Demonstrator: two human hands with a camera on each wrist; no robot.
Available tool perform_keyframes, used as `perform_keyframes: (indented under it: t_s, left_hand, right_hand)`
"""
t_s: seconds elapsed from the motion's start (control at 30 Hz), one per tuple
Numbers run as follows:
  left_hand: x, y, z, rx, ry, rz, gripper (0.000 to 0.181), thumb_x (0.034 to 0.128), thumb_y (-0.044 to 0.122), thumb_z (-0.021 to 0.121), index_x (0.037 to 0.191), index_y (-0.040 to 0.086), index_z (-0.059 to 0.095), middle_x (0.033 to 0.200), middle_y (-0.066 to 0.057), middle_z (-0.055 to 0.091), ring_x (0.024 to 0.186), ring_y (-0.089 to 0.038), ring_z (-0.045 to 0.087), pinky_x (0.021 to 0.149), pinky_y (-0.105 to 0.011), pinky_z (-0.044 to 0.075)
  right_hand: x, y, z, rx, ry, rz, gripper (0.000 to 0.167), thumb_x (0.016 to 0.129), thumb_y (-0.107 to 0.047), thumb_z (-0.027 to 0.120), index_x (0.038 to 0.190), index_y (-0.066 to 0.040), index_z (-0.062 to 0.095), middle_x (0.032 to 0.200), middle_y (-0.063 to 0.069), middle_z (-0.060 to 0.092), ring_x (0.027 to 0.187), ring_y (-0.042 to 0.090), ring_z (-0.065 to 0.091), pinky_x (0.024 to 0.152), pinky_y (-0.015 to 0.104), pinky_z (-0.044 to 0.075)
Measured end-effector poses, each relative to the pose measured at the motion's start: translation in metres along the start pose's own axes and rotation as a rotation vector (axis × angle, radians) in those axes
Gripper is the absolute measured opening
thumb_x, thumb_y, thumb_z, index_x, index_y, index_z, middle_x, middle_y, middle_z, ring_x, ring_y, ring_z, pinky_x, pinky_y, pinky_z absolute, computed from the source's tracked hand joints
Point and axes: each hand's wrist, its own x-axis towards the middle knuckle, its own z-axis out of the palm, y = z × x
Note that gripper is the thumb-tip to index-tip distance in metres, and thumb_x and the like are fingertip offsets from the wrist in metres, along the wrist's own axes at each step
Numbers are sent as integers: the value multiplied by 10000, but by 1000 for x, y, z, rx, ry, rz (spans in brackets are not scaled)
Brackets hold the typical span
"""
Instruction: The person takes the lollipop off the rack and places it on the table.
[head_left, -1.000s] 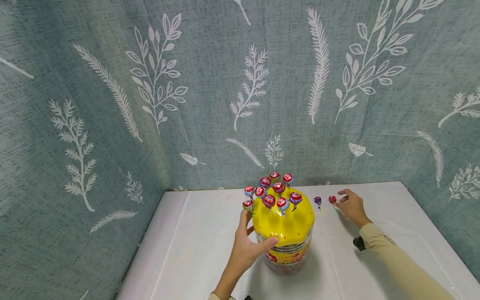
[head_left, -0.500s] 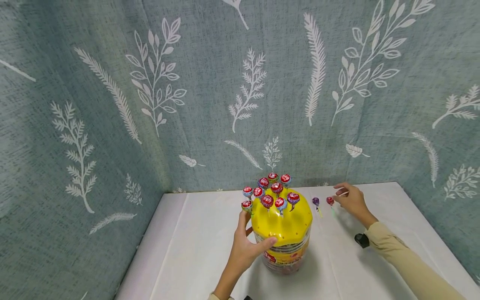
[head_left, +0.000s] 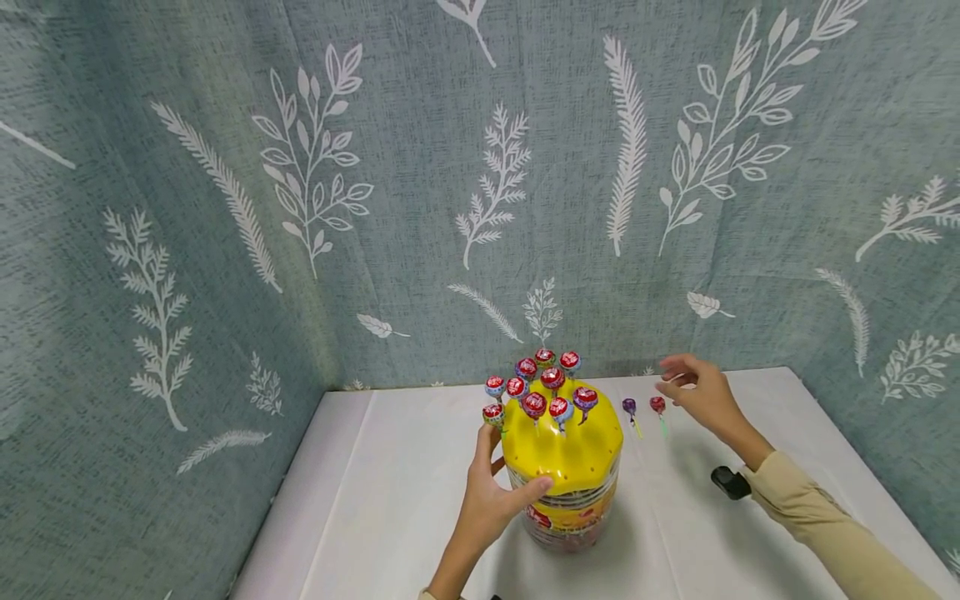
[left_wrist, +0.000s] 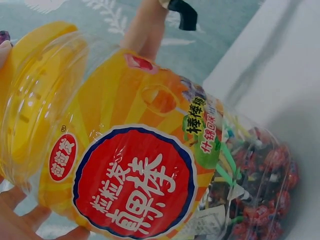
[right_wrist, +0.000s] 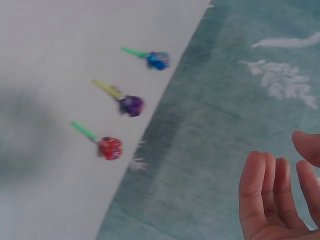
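A clear plastic candy jar (head_left: pixel 573 518) stands upright on the table, its yellow lid (head_left: pixel 564 460) bearing several wrapped lollipops (head_left: pixel 534 406). My left hand (head_left: pixel 483 502) grips the jar at the lid, thumb at the front and fingers round the left side. Up close, the left wrist view shows the jar's orange and red label (left_wrist: pixel 135 175), with more lollipops inside the bottom. Beyond the jar, on the right, my right hand (head_left: pixel 708 400) hovers with nothing in it. Nearest to it lies a red lollipop (head_left: pixel 657 404), then a purple lollipop (head_left: pixel 628 406).
A blue lollipop (right_wrist: pixel 158 60) lies beside the purple one in the right wrist view; the head view does not show it. Behind the white table (head_left: pixel 405 475) hangs a green leaf-patterned cloth (head_left: pixel 420 208). Small holes dot the lid's front.
My right hand has drawn up and away from the red lollipop, which stays on the table. My left hand keeps its hold on the jar. The head view has shifted slightly.
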Motion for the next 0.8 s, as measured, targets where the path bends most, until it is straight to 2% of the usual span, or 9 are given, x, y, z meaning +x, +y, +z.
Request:
perform_keyframes:
  t_s: [0.2,0.47,0.8]
  left_hand:
    - [1,0,-1,0,2,-13,792,753,381,772,1401,318,320,1422,67,400,1324,-215,331,992,-553,357]
    - [1,0,1,2,-5,-28,817,749,392,770,1415,278,310,1437,39,392,1327,-234,331,998,-546,358]
    - [1,-1,0,4,-3,-28,810,754,392,766,1414,288,308,1439,47,390,1332,-238,326,1001,-550,355]
  right_hand:
    - [-7,-23,-8,12,-19,-70,303,872,-145,685,1132,-18,595,988,177,639,808,255,612,596,272,523]
    - [-18,-57,-15,26,-38,-124,286,873,-189,688,1116,-62,608,974,93,661,801,103,595,642,234,525]
    - [-31,-92,-18,113,-84,-212,290,855,-106,698,1131,-93,608,999,63,662,810,125,606,613,263,536]
